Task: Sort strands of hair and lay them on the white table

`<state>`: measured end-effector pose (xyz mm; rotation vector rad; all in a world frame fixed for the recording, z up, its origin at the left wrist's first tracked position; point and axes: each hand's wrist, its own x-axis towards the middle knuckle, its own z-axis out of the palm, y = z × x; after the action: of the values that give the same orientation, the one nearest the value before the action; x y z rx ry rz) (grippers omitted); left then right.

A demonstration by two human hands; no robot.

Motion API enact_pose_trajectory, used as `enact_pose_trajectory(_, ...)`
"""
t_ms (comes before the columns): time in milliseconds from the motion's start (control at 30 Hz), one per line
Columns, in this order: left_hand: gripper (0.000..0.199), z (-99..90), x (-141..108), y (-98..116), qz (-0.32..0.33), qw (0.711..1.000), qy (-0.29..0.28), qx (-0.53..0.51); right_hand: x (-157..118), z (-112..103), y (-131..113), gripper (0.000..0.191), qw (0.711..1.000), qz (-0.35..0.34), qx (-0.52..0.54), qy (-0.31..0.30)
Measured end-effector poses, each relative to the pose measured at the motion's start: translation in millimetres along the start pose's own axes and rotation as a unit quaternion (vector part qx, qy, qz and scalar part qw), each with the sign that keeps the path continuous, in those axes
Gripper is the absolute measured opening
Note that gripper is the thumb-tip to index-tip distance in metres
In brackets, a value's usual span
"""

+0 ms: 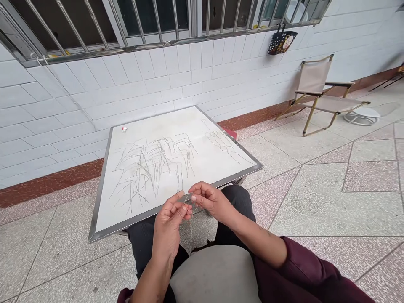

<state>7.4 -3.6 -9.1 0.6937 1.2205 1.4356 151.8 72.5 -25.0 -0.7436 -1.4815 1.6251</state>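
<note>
My left hand (170, 223) pinches a thin piece of wire (195, 209) between thumb and fingers, just over the table's near edge. Close beside it, my right hand (210, 203) grips the same wire, with its thumb and fingertips pressed together. The wire looks bent or looped between the two hands, but its exact shape is too fine to make out. In front of them, many thin bent wires (170, 170) lie loosely spread over the white table (189, 124). A smaller group of wires with looped ends (224, 148) lies on the right side.
A small red-and-white object (124, 129) sits at the table's far left corner. The table stands against a white tiled wall (151, 90) under a barred window. To the right are a folding chair (315, 80), a low round white stool (362, 115) and a hanging bag (282, 42).
</note>
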Motion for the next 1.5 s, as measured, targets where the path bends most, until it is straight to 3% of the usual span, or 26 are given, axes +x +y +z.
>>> enact_pose_trajectory(200,0.046,1.5,1.6,-2.6,0.018,0.999,0.021,-0.015,-0.4,5.0,5.4,0.032,0.996,0.061,0.072,0.0)
enact_pose_trajectory(333,0.046,1.8,0.9,-2.6,0.025,0.999,0.015,-0.021,-0.9,6.6,5.7,0.031,0.994,0.061,0.091,0.003)
enact_pose_trajectory(533,0.045,-1.8,1.2,0.5,0.028,1.0,0.0,-0.014,0.1,0.4,6.4,0.029,0.998,-0.004,-0.056,-0.011)
enact_pose_trajectory(733,0.048,-5.5,1.4,2.3,0.017,0.999,-0.028,0.026,7.2,-8.2,6.4,0.022,0.99,-0.061,-0.116,-0.048)
enact_pose_trajectory(867,0.052,-9.2,0.9,11.4,-0.029,0.995,-0.087,0.046,14.0,-18.3,4.8,0.023,0.958,-0.168,-0.217,-0.079)
enact_pose_trajectory(1033,0.059,-18.2,-1.2,21.7,-0.055,0.984,-0.154,0.067,18.8,-28.7,4.6,0.029,0.918,-0.279,-0.255,-0.123)
enact_pose_trajectory(1500,0.058,-46.7,-16.1,38.5,-0.053,0.957,-0.212,0.188,17.0,-20.3,0.6,0.041,0.895,-0.307,-0.275,-0.168)
